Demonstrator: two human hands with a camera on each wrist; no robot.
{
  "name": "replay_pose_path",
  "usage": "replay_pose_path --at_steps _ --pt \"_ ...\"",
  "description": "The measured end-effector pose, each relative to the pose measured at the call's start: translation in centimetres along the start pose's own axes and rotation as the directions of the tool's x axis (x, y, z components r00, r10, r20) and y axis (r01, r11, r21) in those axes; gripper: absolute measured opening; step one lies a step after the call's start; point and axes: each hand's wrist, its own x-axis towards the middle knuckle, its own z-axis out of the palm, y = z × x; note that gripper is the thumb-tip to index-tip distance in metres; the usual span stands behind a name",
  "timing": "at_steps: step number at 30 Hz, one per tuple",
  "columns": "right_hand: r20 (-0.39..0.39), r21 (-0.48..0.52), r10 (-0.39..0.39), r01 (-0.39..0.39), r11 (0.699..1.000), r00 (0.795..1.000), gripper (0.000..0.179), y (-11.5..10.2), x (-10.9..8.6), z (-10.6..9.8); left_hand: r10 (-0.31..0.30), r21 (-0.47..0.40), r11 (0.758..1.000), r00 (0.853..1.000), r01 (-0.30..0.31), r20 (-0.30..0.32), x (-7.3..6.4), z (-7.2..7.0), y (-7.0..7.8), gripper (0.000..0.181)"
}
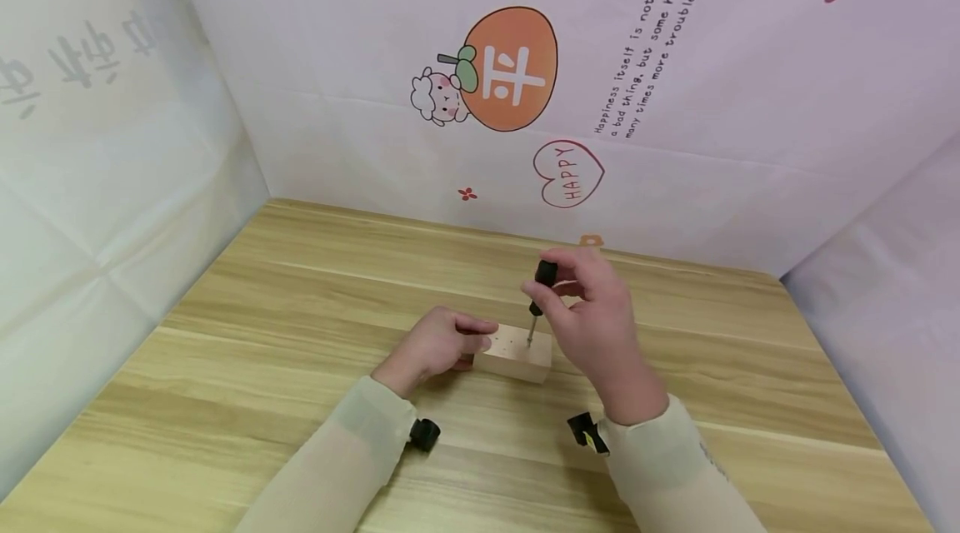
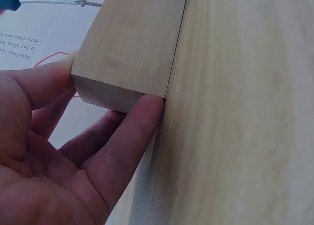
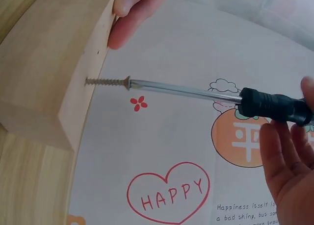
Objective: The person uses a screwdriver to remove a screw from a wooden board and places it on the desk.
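A pale wooden block [image 1: 513, 365] lies on the table, with several small holes in its top face. My left hand [image 1: 438, 343] grips the block's left end, fingers and thumb on its sides and edge. A screw [image 3: 108, 82] stands in the top face near the block's right end, most of its thread showing above the wood. The tip of a screwdriver [image 3: 186, 91] with a black handle sits at the screw's head. My right hand [image 1: 596, 312] holds that handle from above between thumb and fingers, the shaft nearly upright and leaning slightly.
The wood-grain table [image 1: 300, 291] carries the block near its middle. White printed sheeting [image 1: 360, 150] rises behind the table's far edge, and more sheeting stands at the left and right sides. Black wrist cameras [image 1: 425, 435] are strapped at both cuffs.
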Motion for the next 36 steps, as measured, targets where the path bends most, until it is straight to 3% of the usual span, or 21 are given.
replay_pose_path --at_steps 2,8,15,23,27,31,36 --pt "0.004 -0.017 -0.027 0.027 0.999 1.0 0.031 -0.05 0.1 -0.06 -0.002 -0.002 1.0 1.0 0.002 0.001 -0.01 -0.01 0.01 0.024" --pt "0.088 0.098 -0.083 0.074 0.992 0.993 0.035 0.07 0.18 -0.26 -0.002 -0.011 1.0 1.0 0.002 0.003 -0.01 0.0 0.02 0.024" --pt "0.018 -0.028 -0.02 0.021 0.999 1.0 0.034 0.32 -0.07 -0.03 0.0 -0.002 1.0 1.0 0.0 0.007 -0.08 0.07 0.05 0.024" --pt "0.12 0.086 -0.029 0.018 0.996 0.992 0.038 -0.02 0.04 -0.03 -0.016 -0.023 1.0 1.0 0.016 0.005 -0.17 0.02 0.35 0.025" --pt "0.087 -0.007 -0.018 0.019 1.0 0.996 0.032 0.03 -0.06 0.25 -0.009 -0.02 1.0 1.0 0.009 0.009 -0.22 -0.02 0.34 0.025" --pt "0.014 -0.081 -0.026 0.027 0.996 1.0 0.039 -0.08 -0.04 0.29 -0.001 -0.017 1.0 1.0 0.001 0.01 -0.19 -0.09 0.24 0.024" --pt "0.036 0.027 -0.004 0.003 1.0 0.999 0.046 -0.16 -0.1 -0.05 -0.005 -0.016 1.0 1.0 0.005 0.008 -0.2 -0.1 0.24 0.024"
